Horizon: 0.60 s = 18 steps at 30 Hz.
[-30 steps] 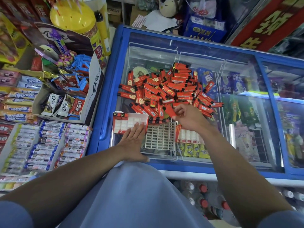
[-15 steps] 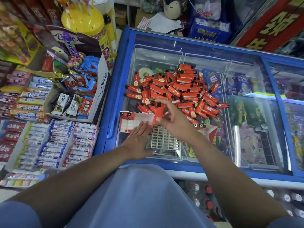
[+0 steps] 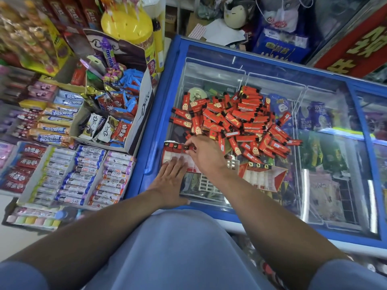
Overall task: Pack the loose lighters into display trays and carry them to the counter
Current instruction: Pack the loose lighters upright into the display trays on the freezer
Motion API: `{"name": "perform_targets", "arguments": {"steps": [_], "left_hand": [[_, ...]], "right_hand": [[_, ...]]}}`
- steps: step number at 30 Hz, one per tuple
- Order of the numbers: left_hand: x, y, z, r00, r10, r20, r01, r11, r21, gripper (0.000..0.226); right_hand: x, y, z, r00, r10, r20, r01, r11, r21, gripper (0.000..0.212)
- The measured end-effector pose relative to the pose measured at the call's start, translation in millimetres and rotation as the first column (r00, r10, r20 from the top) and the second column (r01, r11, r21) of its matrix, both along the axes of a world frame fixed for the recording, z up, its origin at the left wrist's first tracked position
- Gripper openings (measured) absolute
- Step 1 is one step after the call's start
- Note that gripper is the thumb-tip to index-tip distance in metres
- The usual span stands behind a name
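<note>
A heap of loose red lighters (image 3: 236, 120) lies on the glass lid of a blue chest freezer (image 3: 165, 84). Near the front left of the lid sits a red-and-white display tray (image 3: 167, 155) with a few lighters standing along its far row. My left hand (image 3: 169, 181) lies flat on that tray, fingers spread. My right hand (image 3: 204, 153) is over the tray's far right corner, fingertips pinched on a lighter (image 3: 187, 147) standing in the row. A second tray (image 3: 263, 174) with several lighters stands to the right, and a white grid insert (image 3: 209, 181) lies between them.
Candy and chocolate boxes (image 3: 69, 151) crowd the shelf to the left of the freezer. A yellow lollipop tub (image 3: 127, 24) stands at the back left. Bags and a blue carton (image 3: 280, 45) sit behind the freezer. Bottles are under its front edge.
My right hand came back from the lighter heap and moved left to the left tray's far row with a lighter. My left hand stayed flat on that tray.
</note>
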<state>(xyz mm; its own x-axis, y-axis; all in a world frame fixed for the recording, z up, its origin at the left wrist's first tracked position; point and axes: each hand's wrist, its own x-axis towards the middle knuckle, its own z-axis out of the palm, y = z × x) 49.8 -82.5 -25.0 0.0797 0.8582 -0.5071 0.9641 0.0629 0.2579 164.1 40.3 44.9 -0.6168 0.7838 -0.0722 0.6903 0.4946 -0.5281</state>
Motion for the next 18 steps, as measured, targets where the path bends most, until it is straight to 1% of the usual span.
{"name": "perform_targets", "arguments": {"steps": [5, 9, 12, 15, 17, 18], "left_hand": [[0.8, 0.0, -0.1, 1.0, -0.007, -0.025, 0.007, 1.0, -0.009, 0.129], [1.3, -0.6, -1.0, 0.999, -0.008, -0.032, 0.007, 1.0, -0.008, 0.13], [1.3, -1.3, -1.9, 0.999, -0.013, -0.039, 0.014, 1.0, 0.008, 0.13], [1.5, -1.7, -1.2, 0.999, -0.015, -0.039, 0.016, 1.0, 0.02, 0.129], [1.6, -1.6, -0.9, 0.999, -0.013, -0.04, 0.014, 1.0, 0.012, 0.13], [1.6, -1.3, -0.7, 0.999, -0.014, -0.04, 0.014, 1.0, 0.007, 0.13]], "right_hand": [[-1.5, -7.2, -3.5, 1.0, -0.009, 0.007, 0.008, 0.997, 0.082, 0.018], [-0.7, -9.3, -5.4, 0.998, 0.001, 0.068, -0.01, 0.992, 0.128, 0.018], [-0.1, -10.0, -5.5, 0.994, -0.007, 0.113, -0.007, 0.992, 0.123, 0.021], [2.3, -10.3, -6.4, 0.992, 0.003, 0.127, -0.018, 0.993, 0.116, 0.025], [3.6, -8.5, -1.9, 0.995, 0.026, 0.1, -0.039, 0.991, 0.125, 0.025], [5.5, -5.4, 2.3, 0.999, 0.015, 0.045, -0.021, 0.991, 0.135, 0.023]]}}
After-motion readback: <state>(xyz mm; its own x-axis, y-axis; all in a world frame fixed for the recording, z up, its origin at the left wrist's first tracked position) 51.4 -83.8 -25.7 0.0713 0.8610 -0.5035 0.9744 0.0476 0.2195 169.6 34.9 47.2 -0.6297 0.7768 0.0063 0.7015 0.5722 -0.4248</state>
